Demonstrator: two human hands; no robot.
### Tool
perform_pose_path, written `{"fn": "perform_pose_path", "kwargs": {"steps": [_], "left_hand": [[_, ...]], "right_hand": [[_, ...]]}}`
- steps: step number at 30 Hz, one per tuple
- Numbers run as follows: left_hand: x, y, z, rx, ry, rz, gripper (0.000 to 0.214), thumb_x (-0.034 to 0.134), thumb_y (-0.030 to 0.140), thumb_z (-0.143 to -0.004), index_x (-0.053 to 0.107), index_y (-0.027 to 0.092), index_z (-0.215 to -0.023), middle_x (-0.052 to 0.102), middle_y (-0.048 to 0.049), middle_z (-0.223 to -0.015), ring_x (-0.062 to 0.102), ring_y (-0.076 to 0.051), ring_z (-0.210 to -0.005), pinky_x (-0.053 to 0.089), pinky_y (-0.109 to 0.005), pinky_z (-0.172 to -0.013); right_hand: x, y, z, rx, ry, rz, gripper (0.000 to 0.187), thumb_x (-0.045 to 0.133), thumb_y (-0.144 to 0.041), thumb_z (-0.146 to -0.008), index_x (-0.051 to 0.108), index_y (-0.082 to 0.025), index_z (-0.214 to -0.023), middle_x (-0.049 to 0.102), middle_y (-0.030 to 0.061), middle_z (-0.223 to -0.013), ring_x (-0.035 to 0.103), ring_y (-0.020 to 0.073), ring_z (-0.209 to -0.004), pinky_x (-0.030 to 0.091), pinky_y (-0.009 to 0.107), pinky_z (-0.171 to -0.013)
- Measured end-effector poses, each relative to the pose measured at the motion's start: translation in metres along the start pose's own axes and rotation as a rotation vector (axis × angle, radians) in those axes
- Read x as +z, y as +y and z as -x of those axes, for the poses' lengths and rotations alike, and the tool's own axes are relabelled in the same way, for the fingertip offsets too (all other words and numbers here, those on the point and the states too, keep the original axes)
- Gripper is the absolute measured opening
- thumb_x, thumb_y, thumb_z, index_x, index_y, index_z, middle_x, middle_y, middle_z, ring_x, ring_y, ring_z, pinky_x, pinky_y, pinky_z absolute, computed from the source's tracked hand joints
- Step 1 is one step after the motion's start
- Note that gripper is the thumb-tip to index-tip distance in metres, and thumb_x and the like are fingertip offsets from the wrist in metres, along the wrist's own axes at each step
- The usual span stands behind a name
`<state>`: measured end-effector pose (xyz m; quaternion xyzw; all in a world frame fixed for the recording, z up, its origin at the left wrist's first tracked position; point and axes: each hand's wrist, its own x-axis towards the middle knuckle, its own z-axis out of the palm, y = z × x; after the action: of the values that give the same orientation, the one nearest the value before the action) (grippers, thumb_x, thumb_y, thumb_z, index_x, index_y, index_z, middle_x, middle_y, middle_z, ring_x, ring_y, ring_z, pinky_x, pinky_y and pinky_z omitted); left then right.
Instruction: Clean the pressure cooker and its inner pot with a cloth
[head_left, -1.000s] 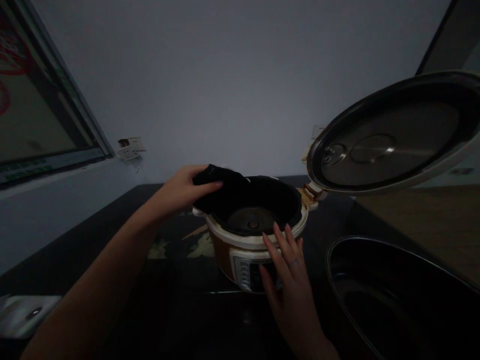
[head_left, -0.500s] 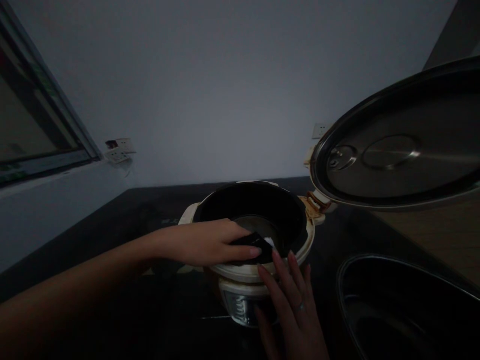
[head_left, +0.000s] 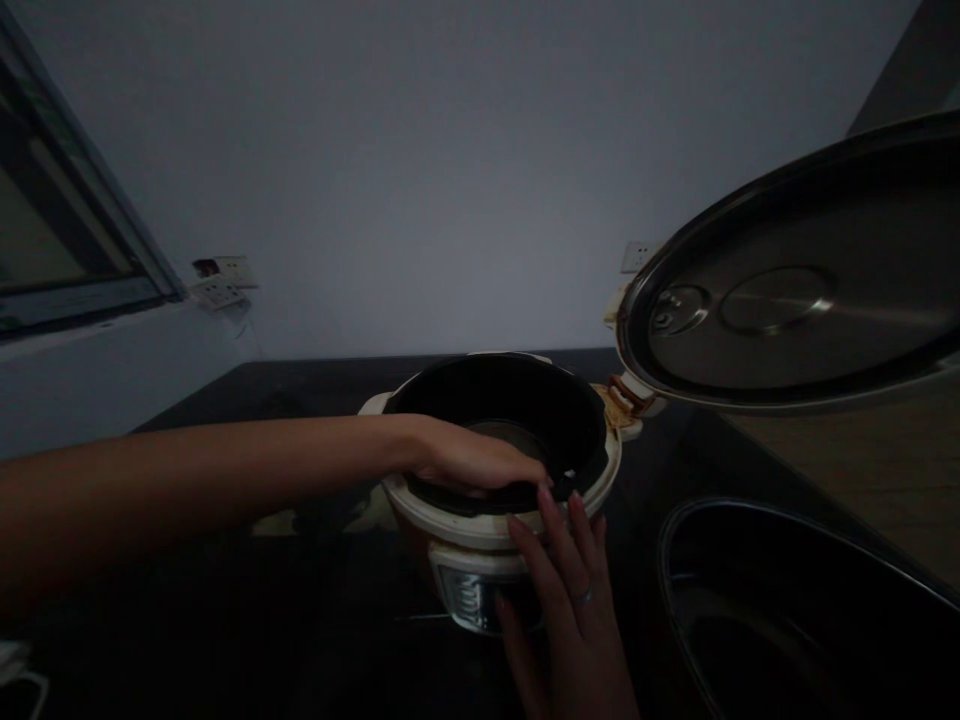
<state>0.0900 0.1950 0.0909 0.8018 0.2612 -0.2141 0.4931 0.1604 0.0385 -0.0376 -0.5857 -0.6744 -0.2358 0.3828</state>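
Note:
An electric pressure cooker [head_left: 472, 527] with a cream rim stands on the dark counter, its lid [head_left: 862, 290] swung up to the right. My left hand [head_left: 480, 460] reaches in from the left, over the cooker's near rim. Its fingers are closed on a black cloth-like piece [head_left: 521, 494] against the inner wall; a tiny white bit shows beside it. Most of those fingers are hidden. My right hand [head_left: 570, 600], with a ring on one finger, lies against the cooker's front right. Its stretched fingers touch the rim, and the thumb is by the front panel.
A dark inner pot [head_left: 679, 570] stands at the lower right, beside the cooker. Wall sockets [head_left: 637, 256] are behind, with more [head_left: 221, 290] at the left near a window. A white object [head_left: 15, 665] shows at the lower left edge.
My left hand has moved right and slightly up along the near inner wall, carrying the black piece. The view has shifted a little; my right hand stays at the rim.

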Motion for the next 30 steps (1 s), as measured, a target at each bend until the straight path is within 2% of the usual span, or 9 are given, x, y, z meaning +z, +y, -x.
{"fn": "perform_pose_path", "kwargs": {"steps": [3, 8, 15, 18, 22, 26, 30], "left_hand": [[0.003, 0.0, -0.006, -0.131, -0.084, 0.104, 0.049, 0.038, 0.042, -0.092, 0.063, 0.013, -0.122, 0.074, -0.0108, -0.1, 0.068, -0.024, -0.092, 0.052, -0.038, -0.087], [-0.004, -0.01, -0.004, -0.179, -0.229, 0.061, 0.051, 0.036, 0.043, -0.093, 0.062, 0.017, -0.129, 0.073, -0.0109, -0.111, 0.066, -0.025, -0.105, 0.049, -0.041, -0.097], [-0.016, -0.024, -0.007, -0.186, -0.384, 0.005, 0.07, 0.062, 0.054, -0.077, 0.055, 0.02, -0.138, 0.069, -0.0112, -0.12, 0.063, -0.029, -0.111, 0.049, -0.044, -0.097], [-0.015, -0.024, -0.015, -0.144, -0.396, -0.012, 0.068, 0.061, 0.056, -0.077, 0.059, 0.019, -0.134, 0.069, -0.0126, -0.12, 0.063, -0.03, -0.111, 0.05, -0.045, -0.097], [-0.008, -0.02, -0.019, -0.082, -0.347, 0.02, 0.058, 0.047, 0.058, -0.087, 0.065, 0.019, -0.126, 0.073, -0.0127, -0.111, 0.065, -0.028, -0.108, 0.05, -0.044, -0.096], [-0.007, -0.018, -0.01, -0.084, -0.298, 0.05, 0.053, 0.046, 0.056, -0.089, 0.068, 0.02, -0.121, 0.075, -0.0104, -0.098, 0.067, -0.026, -0.101, 0.051, -0.04, -0.093], [-0.015, -0.02, 0.003, -0.065, -0.277, 0.03, 0.053, 0.041, 0.054, -0.093, 0.07, 0.017, -0.118, 0.075, -0.0084, -0.086, 0.068, -0.023, -0.095, 0.052, -0.037, -0.091]], "right_hand": [[-0.001, -0.002, -0.002, 0.01, 0.02, -0.022, 0.075, 0.046, -0.01, -0.092, 0.01, -0.02, -0.158, 0.004, 0.0012, -0.166, 0.005, 0.0256, -0.152, 0.007, 0.046, -0.122], [-0.001, -0.004, -0.003, 0.028, 0.037, -0.039, 0.074, 0.044, -0.008, -0.093, 0.011, -0.021, -0.157, 0.004, -0.0015, -0.166, 0.005, 0.0236, -0.152, 0.006, 0.045, -0.122], [-0.001, -0.004, -0.001, 0.039, 0.03, -0.033, 0.068, 0.043, -0.01, -0.093, 0.019, -0.02, -0.156, 0.006, -0.0015, -0.166, 0.007, 0.0235, -0.152, 0.008, 0.047, -0.122], [0.0, -0.005, 0.0, 0.045, 0.037, -0.028, 0.065, 0.044, -0.011, -0.094, 0.023, -0.02, -0.154, 0.008, -0.0009, -0.166, 0.008, 0.0238, -0.152, 0.01, 0.049, -0.122], [-0.001, -0.005, 0.001, 0.044, 0.019, -0.024, 0.063, 0.045, -0.011, -0.093, 0.026, -0.019, -0.153, 0.009, 0.0007, -0.165, 0.008, 0.0252, -0.152, 0.015, 0.053, -0.121], [-0.003, -0.005, 0.002, 0.044, 0.007, -0.024, 0.064, 0.046, -0.011, -0.093, 0.026, -0.02, -0.153, 0.012, 0.002, -0.165, 0.007, 0.0249, -0.152, 0.017, 0.055, -0.12], [-0.004, -0.006, 0.001, 0.051, 0.005, -0.042, 0.06, 0.045, -0.012, -0.094, 0.029, -0.02, -0.151, 0.016, 0.0032, -0.164, 0.007, 0.0244, -0.152, 0.018, 0.056, -0.119]]}}
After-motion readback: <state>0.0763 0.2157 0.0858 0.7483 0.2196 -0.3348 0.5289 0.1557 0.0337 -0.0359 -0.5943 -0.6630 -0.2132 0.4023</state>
